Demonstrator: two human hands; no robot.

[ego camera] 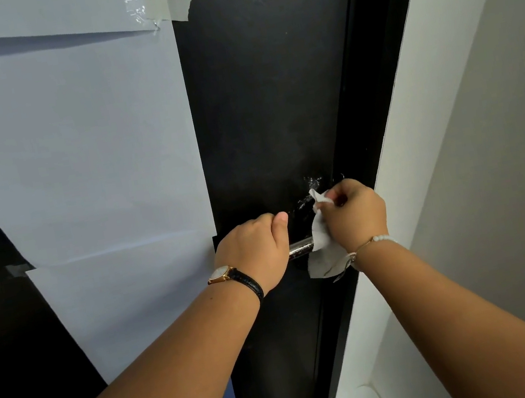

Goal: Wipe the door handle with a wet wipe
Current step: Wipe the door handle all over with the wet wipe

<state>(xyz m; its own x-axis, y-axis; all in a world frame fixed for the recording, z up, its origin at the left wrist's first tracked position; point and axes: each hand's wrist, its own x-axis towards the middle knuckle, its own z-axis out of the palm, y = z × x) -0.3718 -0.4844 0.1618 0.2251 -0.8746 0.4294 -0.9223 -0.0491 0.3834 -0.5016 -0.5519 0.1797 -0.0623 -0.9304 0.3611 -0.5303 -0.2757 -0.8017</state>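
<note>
Progress: wiping looks under way, judging by the wet wipe (pixel 322 241) draped over the door handle (pixel 300 248) just right of the frame's centre; nothing shows how much of the handle has already been covered.
Done so far: the wipe is out, unfolded and in contact with the right-hand part of the metal bar.
Left to do: probably the stretch hidden under the left hand (pixel 256 252), which the wipe cannot reach while that hand sits there.
Door handle: a shiny horizontal bar on the black door (pixel 254 96), only a short piece visible between the two hands.
Left grip: fingers curled closed around the handle's left end, thumb lying on top; it seems to steady the bar.
Right grip: the right hand (pixel 353 211) has its fingers pinched closed on the upper part of the wipe, the rest hanging loose below the wrist.
Wipe contact: pressed against the bar near the door's edge; whether it wraps fully round is hidden.
Surroundings: pale paper sheets (pixel 71 144) taped across the left of the frame.
</note>
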